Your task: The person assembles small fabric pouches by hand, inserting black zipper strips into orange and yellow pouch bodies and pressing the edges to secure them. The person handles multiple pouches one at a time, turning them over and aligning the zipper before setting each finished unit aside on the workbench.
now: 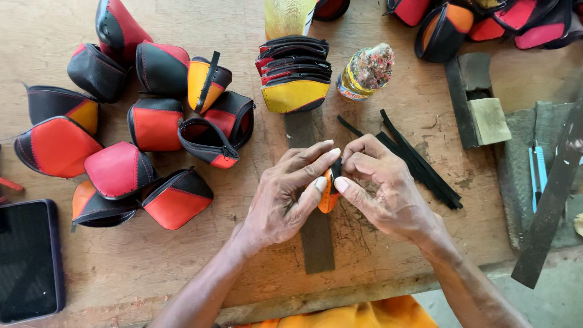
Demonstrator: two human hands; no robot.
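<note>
Both hands meet over the middle of a wooden workbench (200, 267). My left hand (288, 194) and my right hand (379, 185) pinch a small orange-and-black leather piece (330, 195) between thumbs and fingers, above a dark flat strip (316, 240) lying on the bench. Most of the piece is hidden by my fingers. A bundle of thin black strips (419, 164) lies just right of my right hand.
Several red, orange and black leather pouches (156, 124) are heaped at left. A stack of flat pieces with a yellow one in front (295, 91) and a glue-caked bottle (364, 73) stand behind. A black phone (27, 261) lies at lower left; blocks and tools (486, 115) lie at right.
</note>
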